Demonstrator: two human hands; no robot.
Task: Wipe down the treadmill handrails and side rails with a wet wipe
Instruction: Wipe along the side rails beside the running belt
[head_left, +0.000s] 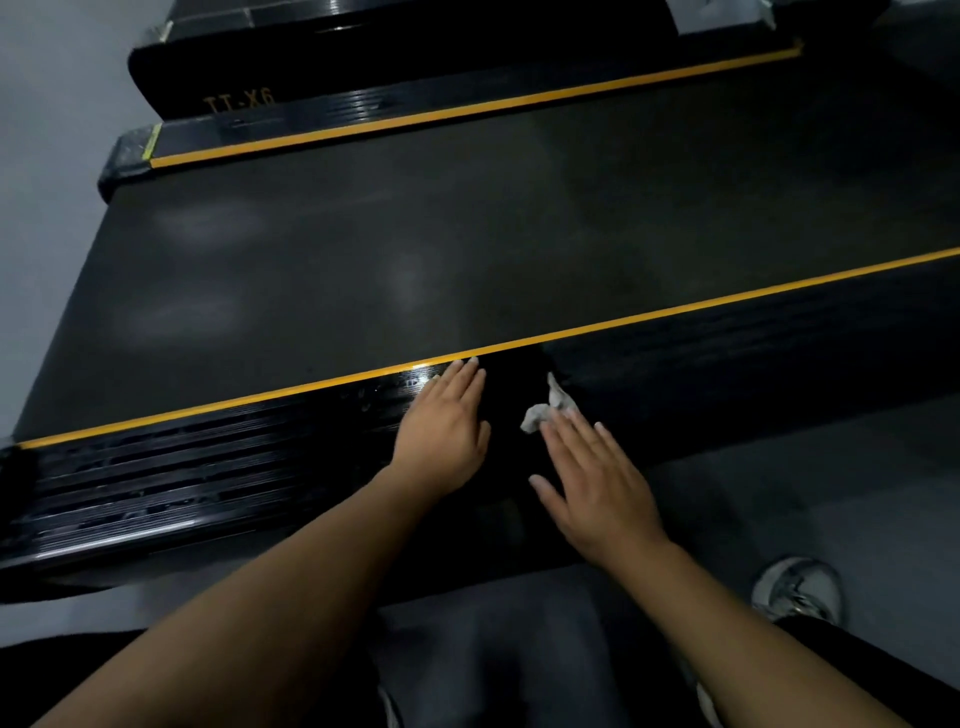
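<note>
Here the crumpled white wet wipe lies on the near black ribbed side rail of the treadmill, just below the rail's yellow edge stripe. The right hand touches it with straight, spread fingers, their tips on the wipe. The left hand rests flat on the rail just beside it, fingers straight and together, tips at the stripe. A grey-white shoe stands on the grey floor beyond the rail's outer edge

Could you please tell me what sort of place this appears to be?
Most likely a gym or home workout room. A treadmill's wide dark belt runs between black ribbed side rails edged in yellow, a label reading TT-X6 shows beyond, and the floor is plain grey.
</note>
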